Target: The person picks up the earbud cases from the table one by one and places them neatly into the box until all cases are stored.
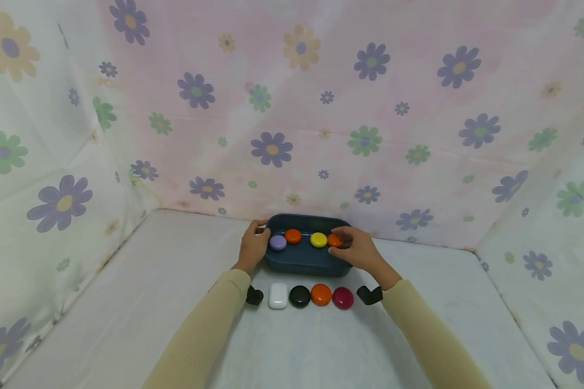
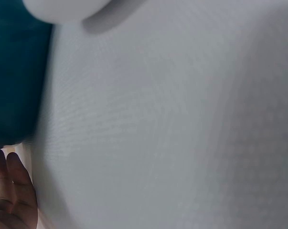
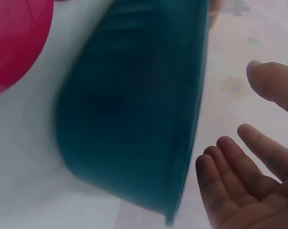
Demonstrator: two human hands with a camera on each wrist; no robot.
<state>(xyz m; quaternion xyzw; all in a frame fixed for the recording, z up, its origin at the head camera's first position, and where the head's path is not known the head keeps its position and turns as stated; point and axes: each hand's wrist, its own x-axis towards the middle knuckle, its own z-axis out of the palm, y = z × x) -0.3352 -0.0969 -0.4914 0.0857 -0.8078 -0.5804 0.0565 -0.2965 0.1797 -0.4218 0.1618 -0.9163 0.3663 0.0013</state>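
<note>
A dark teal tray (image 1: 306,265) with rounded corners stands near the back of the table. Inside lie a purple disc (image 1: 278,243), a red-orange disc (image 1: 293,236), a yellow disc (image 1: 318,240) and an orange disc (image 1: 334,241), all glossy. My left hand (image 1: 253,247) is at the tray's left end; in the left wrist view its extended fingers (image 2: 20,183) touch the tray's end. Over the right end, my right hand (image 1: 362,251) hovers around the orange disc, partly covering it. Thumb and fingers are spread apart in the right wrist view, with nothing between them.
In front of the tray, a row holds a white rounded square (image 1: 278,296), a black disc (image 1: 299,296), another orange disc (image 1: 321,294) and a crimson disc (image 1: 343,297). Flower-patterned cloth (image 1: 292,108) rises behind the tray and along both sides of the white tabletop (image 1: 297,346).
</note>
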